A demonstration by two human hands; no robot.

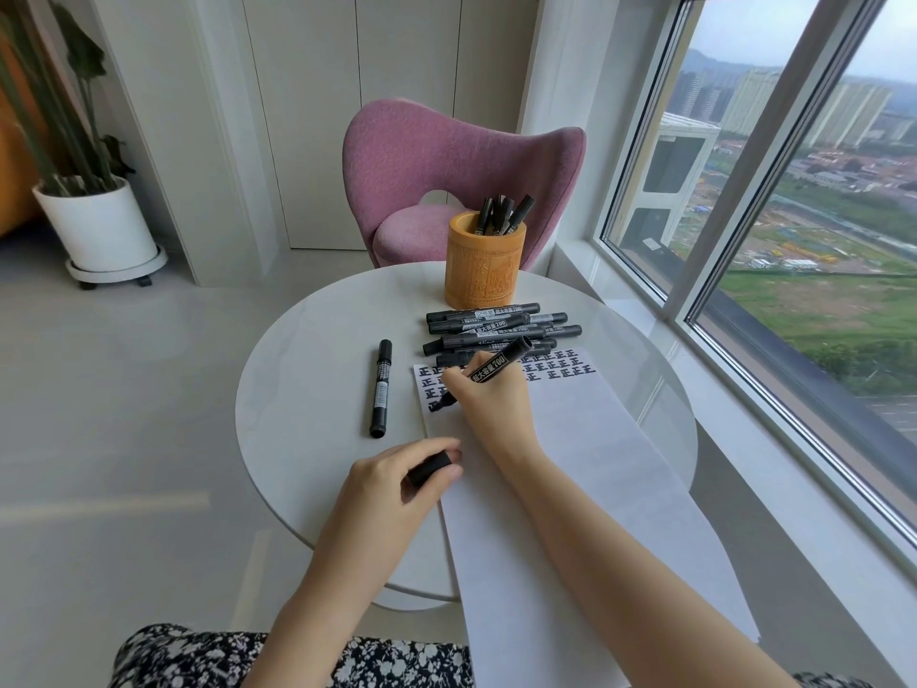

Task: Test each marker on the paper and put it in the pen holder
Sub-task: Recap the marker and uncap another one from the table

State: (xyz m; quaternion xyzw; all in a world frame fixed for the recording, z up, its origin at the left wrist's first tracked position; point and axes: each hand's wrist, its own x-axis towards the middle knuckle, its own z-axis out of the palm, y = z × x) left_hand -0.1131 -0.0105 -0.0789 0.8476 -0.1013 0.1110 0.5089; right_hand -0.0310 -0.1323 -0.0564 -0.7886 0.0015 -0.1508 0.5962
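A large glazed window [794, 240] with pale frames fills the right of the frame. At upper centre a pink armchair [446, 151] with nubbly fabric and a curved, winged back is seen behind a round, smooth, glossy white surface [307, 379]. A long strip of white paper [595, 464] is laid across the surface from its middle to the lower edge of the frame, where it overhangs the rim. Rows of bold black characters [560, 365] are marked along its far end. A cylindrical white planter [99, 225] on a wheeled base is placed at upper left.

A cylindrical, carved, honey-coloured pen holder [484, 270] is set at the far edge of the surface, and several black markers [501, 213] are stood in it. Just in front of it, a pile of capped black markers [496, 327] is laid crosswise, touching the far end of the paper. One capped black marker [381, 389] is laid alone, left of the paper.

An uncapped black marker [489, 367] is gripped by the right hand [491, 399], fingers curled round the barrel, with the tip pressed to the paper near its left edge. A black cap [429, 469] is pinched between thumb and fingers of the left hand [392, 484], just beside the paper's left edge.
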